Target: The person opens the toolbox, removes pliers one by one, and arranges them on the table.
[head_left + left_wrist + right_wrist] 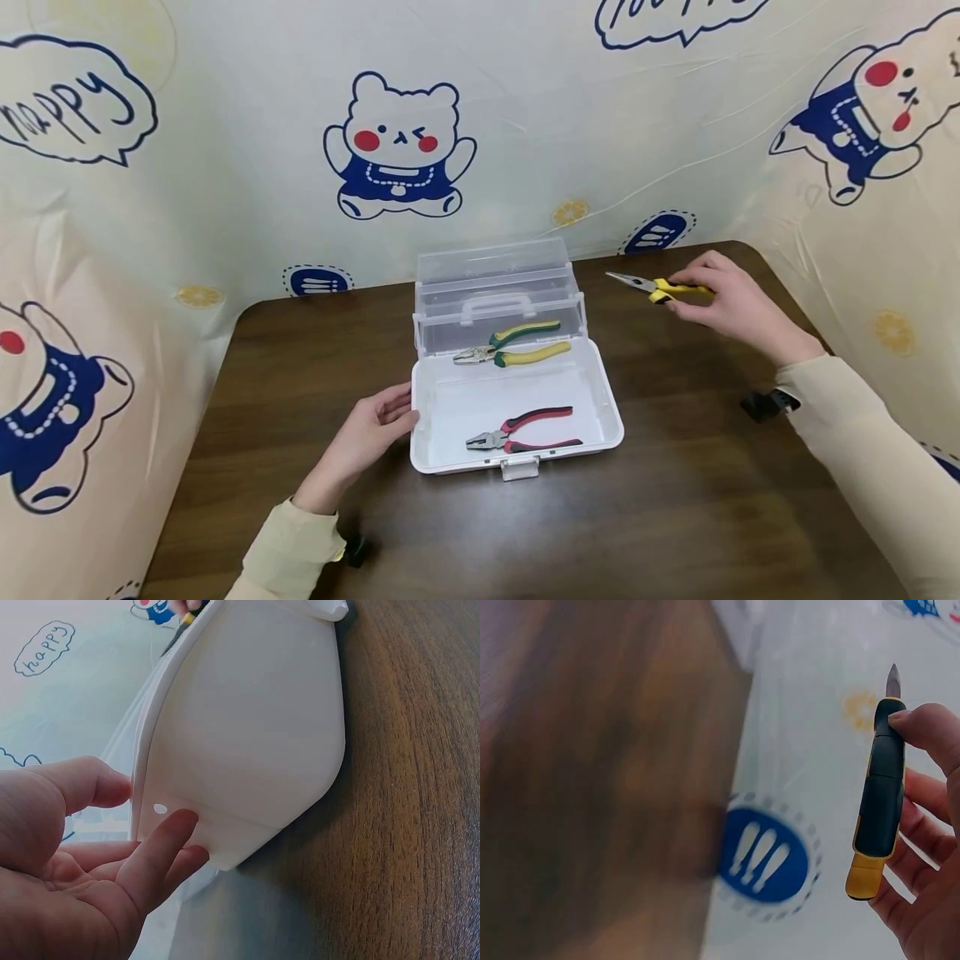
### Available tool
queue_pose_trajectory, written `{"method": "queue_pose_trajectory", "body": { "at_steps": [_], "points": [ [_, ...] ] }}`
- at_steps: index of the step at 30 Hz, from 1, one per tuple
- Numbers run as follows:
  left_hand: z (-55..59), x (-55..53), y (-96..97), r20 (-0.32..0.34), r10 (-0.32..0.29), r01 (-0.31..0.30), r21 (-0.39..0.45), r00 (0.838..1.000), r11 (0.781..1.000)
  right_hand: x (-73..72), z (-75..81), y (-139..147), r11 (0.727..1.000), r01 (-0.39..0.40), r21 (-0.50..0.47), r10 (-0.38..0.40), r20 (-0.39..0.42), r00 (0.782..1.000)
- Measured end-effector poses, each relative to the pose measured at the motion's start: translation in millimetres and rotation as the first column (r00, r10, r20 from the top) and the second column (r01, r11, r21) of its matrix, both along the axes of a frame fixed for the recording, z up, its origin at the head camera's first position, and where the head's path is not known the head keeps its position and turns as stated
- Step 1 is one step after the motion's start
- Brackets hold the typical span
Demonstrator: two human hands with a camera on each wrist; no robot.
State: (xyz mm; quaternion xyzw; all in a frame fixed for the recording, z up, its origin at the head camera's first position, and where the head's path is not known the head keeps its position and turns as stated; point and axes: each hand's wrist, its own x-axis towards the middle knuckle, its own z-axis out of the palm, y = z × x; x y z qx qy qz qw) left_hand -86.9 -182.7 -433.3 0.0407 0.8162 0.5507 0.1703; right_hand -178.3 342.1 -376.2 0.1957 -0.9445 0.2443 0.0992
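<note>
My right hand holds needle-nose pliers with yellow and black handles, raised to the right of a toolbox. Their metal tip points left in the head view; in the right wrist view the pliers are seen edge-on. The toolbox has a white base and a clear lid standing open at the back. Inside lie green-and-yellow pliers near the hinge and red-and-black pliers near the front. My left hand grips the box's left rim, thumb at the edge and fingers against the outer wall.
The box stands on a dark brown wooden table. A white latch juts from its front. Behind the table hangs a pale cloth printed with cartoon bears, which also closes off both sides.
</note>
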Motion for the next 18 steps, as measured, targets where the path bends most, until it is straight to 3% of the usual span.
{"method": "queue_pose_trajectory", "body": {
  "at_steps": [7,18],
  "points": [
    [1.7,0.2,-0.1,-0.002,-0.005,0.005,-0.016,1.000,1.000,21.2,-28.1,44,0.984,0.153,-0.088,-0.151,0.033,0.988],
    [0.0,1.1,-0.7,0.017,-0.008,0.008,0.001,1.000,1.000,38.8,-72.6,102,0.911,0.400,-0.104,-0.389,0.109,0.915]
  ]
}}
